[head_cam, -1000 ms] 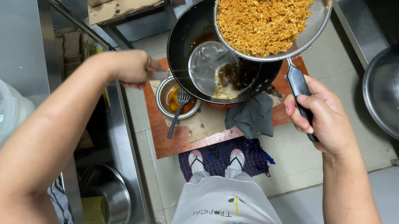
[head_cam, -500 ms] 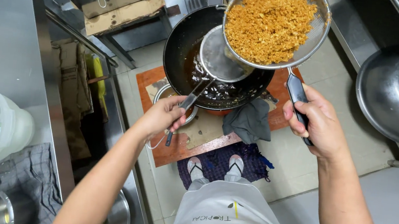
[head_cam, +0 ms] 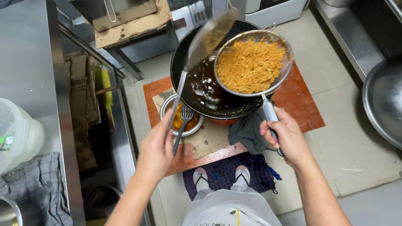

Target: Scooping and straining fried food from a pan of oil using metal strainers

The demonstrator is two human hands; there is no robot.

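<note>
Your right hand (head_cam: 286, 138) has its fingers closed around the strainer (head_cam: 253, 63) handle. The handle runs up and away from those fingers, slightly leftward, so the strainer's long axis points from your hand toward the far rim of the wok (head_cam: 213, 96). Its round mesh bowl sits level, open side up, heaped with golden fried crumbs (head_cam: 249, 65), and hangs above the wok's right half.

Your left hand (head_cam: 156, 148) grips the low end of the ladle (head_cam: 210, 36) handle, fingers wrapped shut around it. That handle rises nearly straight away from your fingers, and the ladle's bowl stands tilted on edge above the wok's left rim, just beside the strainer's left side; whether they touch, you cannot tell.

The wok holds dark oil and sits on the floor on a reddish board (head_cam: 303, 102). Just beyond your left fingers a small metal bowl (head_cam: 180, 118) with orange contents carries a fork (head_cam: 183, 126) whose handle points back toward you. A grey cloth (head_cam: 249, 131) lies just left of your right fingers, under the wok's near edge.
</note>
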